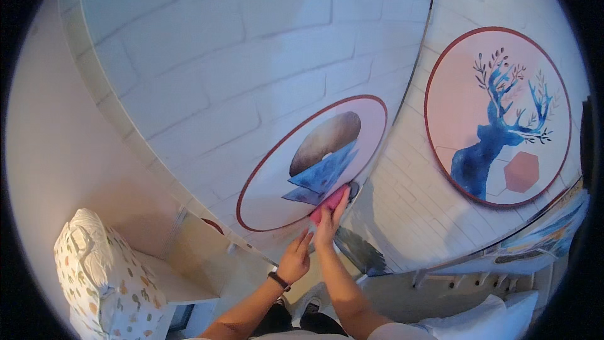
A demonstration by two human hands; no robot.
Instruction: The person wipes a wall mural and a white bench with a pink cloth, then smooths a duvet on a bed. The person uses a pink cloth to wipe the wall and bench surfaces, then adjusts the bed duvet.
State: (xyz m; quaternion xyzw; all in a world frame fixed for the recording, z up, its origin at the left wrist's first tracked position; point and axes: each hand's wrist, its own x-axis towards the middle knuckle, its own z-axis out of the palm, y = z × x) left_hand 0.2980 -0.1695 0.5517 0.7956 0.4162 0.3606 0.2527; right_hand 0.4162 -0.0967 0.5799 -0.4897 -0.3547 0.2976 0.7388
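Note:
My right hand (326, 225) grips a pink cloth (327, 206), pressing it against a tall panel (207, 132) printed with pale bricks. The cloth touches the lower edge of a round picture (283, 195), which has a dark red rim, a brown disc and blue peaks. A grey, rounded thing (354, 187), perhaps a knob, shows just past my fingertips. My left hand (296, 259), wearing a dark wristband (279, 281), is beside my right wrist. Its fingers are stretched out, and nothing shows in them.
To the right, another brick-printed panel bears a round blue deer picture (481, 164). A bulky bundle with a patterned cover (104, 277) stands at lower left on a white unit (179, 286). White bedding or cushions (484, 318) lie at lower right. My shoes (311, 305) show below.

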